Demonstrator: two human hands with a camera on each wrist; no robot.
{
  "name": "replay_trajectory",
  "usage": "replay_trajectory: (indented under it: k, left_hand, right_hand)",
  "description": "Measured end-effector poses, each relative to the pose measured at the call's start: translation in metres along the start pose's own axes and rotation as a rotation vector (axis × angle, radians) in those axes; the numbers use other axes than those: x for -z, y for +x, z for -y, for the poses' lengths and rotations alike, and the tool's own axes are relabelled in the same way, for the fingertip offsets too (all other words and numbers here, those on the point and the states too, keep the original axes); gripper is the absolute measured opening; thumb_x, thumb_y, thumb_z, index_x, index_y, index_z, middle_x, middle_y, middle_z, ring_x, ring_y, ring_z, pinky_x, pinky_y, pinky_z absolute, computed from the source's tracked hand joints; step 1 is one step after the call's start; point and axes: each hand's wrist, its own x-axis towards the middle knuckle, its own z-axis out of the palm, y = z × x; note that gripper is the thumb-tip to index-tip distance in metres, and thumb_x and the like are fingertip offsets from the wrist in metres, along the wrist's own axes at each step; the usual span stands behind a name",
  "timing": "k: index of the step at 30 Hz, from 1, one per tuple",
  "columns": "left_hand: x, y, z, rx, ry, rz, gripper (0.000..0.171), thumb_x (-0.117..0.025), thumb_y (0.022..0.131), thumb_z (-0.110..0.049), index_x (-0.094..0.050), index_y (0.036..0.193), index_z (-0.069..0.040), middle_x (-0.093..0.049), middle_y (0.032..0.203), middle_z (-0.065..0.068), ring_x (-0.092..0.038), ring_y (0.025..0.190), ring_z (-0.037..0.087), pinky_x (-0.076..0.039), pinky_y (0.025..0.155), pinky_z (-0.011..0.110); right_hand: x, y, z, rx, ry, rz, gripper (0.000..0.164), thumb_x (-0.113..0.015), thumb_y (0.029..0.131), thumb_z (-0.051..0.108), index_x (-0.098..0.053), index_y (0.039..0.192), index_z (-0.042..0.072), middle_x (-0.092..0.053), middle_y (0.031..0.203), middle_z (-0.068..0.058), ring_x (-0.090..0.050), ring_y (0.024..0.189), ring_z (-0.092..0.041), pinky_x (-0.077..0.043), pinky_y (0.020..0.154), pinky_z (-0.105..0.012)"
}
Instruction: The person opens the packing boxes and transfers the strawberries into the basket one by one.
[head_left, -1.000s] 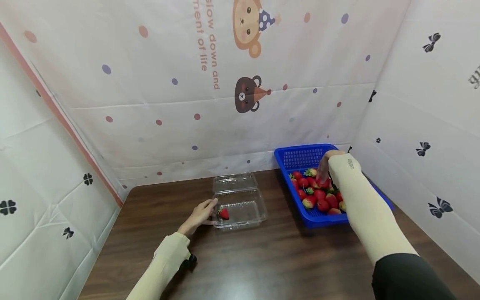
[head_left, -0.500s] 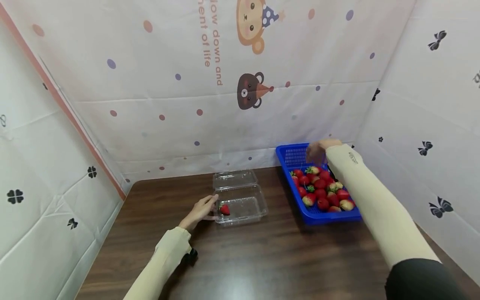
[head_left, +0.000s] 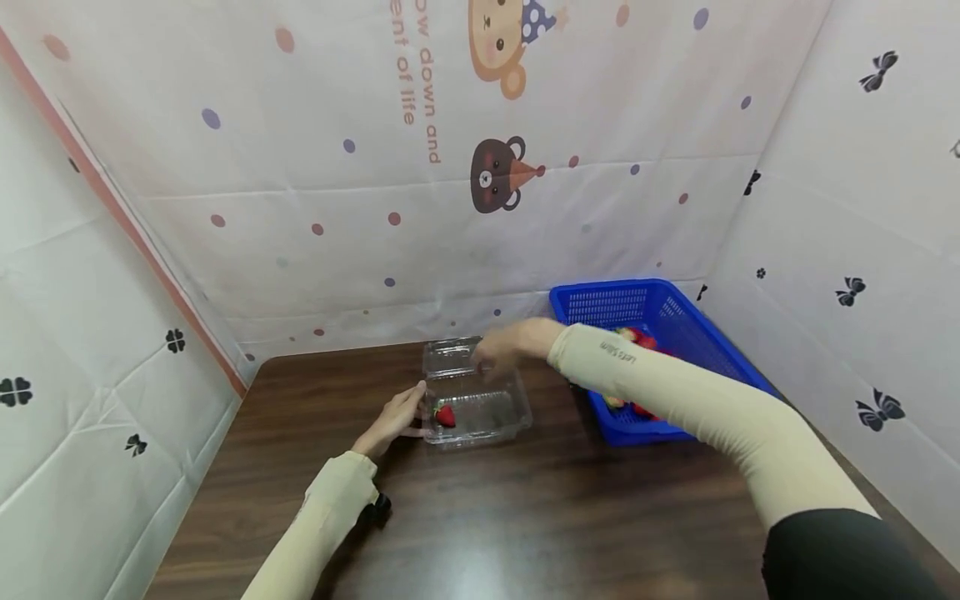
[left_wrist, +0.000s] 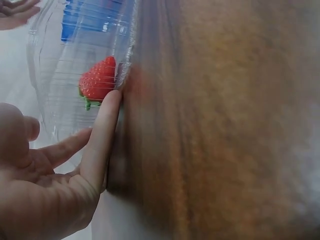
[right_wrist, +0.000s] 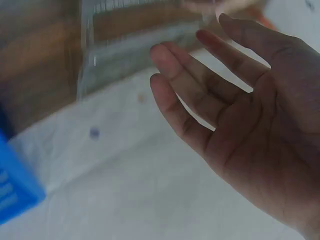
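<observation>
A clear plastic clamshell box point(head_left: 487, 429) lies with its lid folded back on the table, one strawberry point(head_left: 445, 416) inside at its left end. At that end, my left hand point(head_left: 392, 423) touches the box, its fingers point(left_wrist: 103, 137) extended along the wall. The left wrist view shows the strawberry point(left_wrist: 99, 80) through the plastic. My right hand point(head_left: 516, 343), blurred, hovers over the right part of the box near the lid. In the right wrist view its palm point(right_wrist: 250, 140) is bare and its fingers are loosely bent, holding nothing visible.
To the right stands a blue plastic basket point(head_left: 603, 307) with several strawberries point(head_left: 637, 337), partly hidden behind the right sleeve point(head_left: 675, 387). The brown wooden table point(head_left: 480, 517) meets a printed cloth backdrop point(head_left: 337, 275) at the back, and cloth hangs on both sides.
My right hand has left the blue basket, first rising from the strawberries, then swinging left to over the clear box. The left hand stays at the box's left end.
</observation>
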Motion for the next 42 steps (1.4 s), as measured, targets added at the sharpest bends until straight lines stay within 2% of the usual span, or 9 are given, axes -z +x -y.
replay_trajectory:
  k: [2,5,11,17,21,27,31,38,42]
  left_hand:
    - [0.001,0.001,-0.001,0.007,0.003,0.007,0.059,-0.037,0.099,-0.053,-0.054,0.128,-0.004,-0.051,0.108,0.016,-0.055,0.096,0.024,-0.061,0.070,0.035]
    - [0.004,0.002,-0.005,0.004,0.035,0.001,0.060,-0.039,0.098,-0.054,-0.054,0.128,-0.005,-0.053,0.109,0.017,-0.057,0.097,0.025,-0.061,0.069,0.034]
    - [0.005,0.000,-0.003,0.006,0.046,0.014,0.060,-0.038,0.098,-0.054,-0.051,0.131,-0.006,-0.055,0.113,0.019,-0.058,0.102,0.028,-0.061,0.070,0.035]
    - [-0.001,0.000,0.007,0.000,-0.008,0.036,0.062,-0.039,0.098,-0.052,-0.049,0.134,-0.002,-0.054,0.110,0.019,-0.057,0.096,0.025,-0.061,0.069,0.036]
    - [-0.001,-0.007,-0.002,-0.011,-0.015,0.026,0.058,-0.039,0.101,-0.046,-0.049,0.131,0.002,-0.054,0.109,0.021,-0.058,0.094,0.025,-0.061,0.068,0.036]
    - [0.004,0.003,0.003,-0.005,0.032,0.006,0.057,-0.038,0.099,-0.052,-0.054,0.123,-0.002,-0.057,0.105,0.016,-0.060,0.095,0.023,-0.061,0.068,0.036]
    - [0.004,0.003,0.001,-0.004,0.051,0.006,0.055,-0.038,0.099,-0.052,-0.055,0.119,-0.003,-0.059,0.101,0.014,-0.061,0.094,0.022,-0.061,0.069,0.036]
    - [0.003,0.003,0.000,0.000,0.050,0.005,0.062,-0.041,0.097,-0.055,-0.052,0.127,-0.003,-0.056,0.109,0.018,-0.060,0.099,0.025,-0.061,0.070,0.035]
    - [0.003,0.003,0.001,-0.001,0.037,0.002,0.062,-0.041,0.097,-0.054,-0.051,0.130,-0.002,-0.054,0.110,0.019,-0.059,0.101,0.027,-0.061,0.069,0.035]
  right_hand:
    - [-0.009,0.015,0.011,0.014,-0.054,0.038,0.037,-0.059,0.094,0.024,-0.056,0.128,0.010,-0.063,0.123,-0.004,-0.060,0.110,-0.019,-0.050,0.096,-0.029]
    - [-0.020,0.036,0.023,0.009,-0.111,0.073,0.048,-0.058,0.095,0.030,-0.047,0.139,0.013,-0.053,0.137,-0.005,-0.051,0.124,-0.020,-0.044,0.105,-0.031]
    - [-0.041,0.061,0.038,-0.042,-0.100,0.122,0.056,-0.054,0.096,0.027,-0.033,0.147,0.031,-0.027,0.155,-0.006,-0.028,0.141,-0.022,-0.030,0.115,-0.038]
    - [-0.057,0.068,0.043,-0.003,-0.124,0.172,0.048,-0.053,0.096,0.027,-0.042,0.142,0.031,-0.035,0.151,0.000,-0.036,0.137,-0.019,-0.036,0.112,-0.034]
    - [-0.055,0.069,0.045,-0.004,-0.154,0.153,0.042,-0.054,0.096,0.029,-0.048,0.137,0.033,-0.036,0.151,-0.001,-0.040,0.134,-0.019,-0.038,0.110,-0.035]
    - [-0.050,0.070,0.042,-0.016,-0.211,0.112,0.054,-0.057,0.095,0.034,-0.036,0.145,0.034,-0.023,0.156,-0.008,-0.043,0.132,-0.021,-0.041,0.108,-0.035]
    - [-0.053,0.072,0.041,0.008,-0.265,0.114,0.060,-0.057,0.095,0.034,-0.028,0.148,0.036,-0.021,0.157,-0.002,-0.046,0.129,-0.018,-0.042,0.106,-0.030]
    - [-0.053,0.069,0.040,0.023,-0.280,0.102,0.056,-0.058,0.095,0.031,-0.035,0.146,0.031,-0.032,0.153,-0.001,-0.044,0.131,-0.018,-0.039,0.109,-0.030]
    - [-0.053,0.063,0.036,0.022,-0.252,0.113,0.051,-0.057,0.095,0.027,-0.041,0.144,0.027,-0.048,0.141,-0.002,-0.050,0.125,-0.018,-0.042,0.107,-0.030]
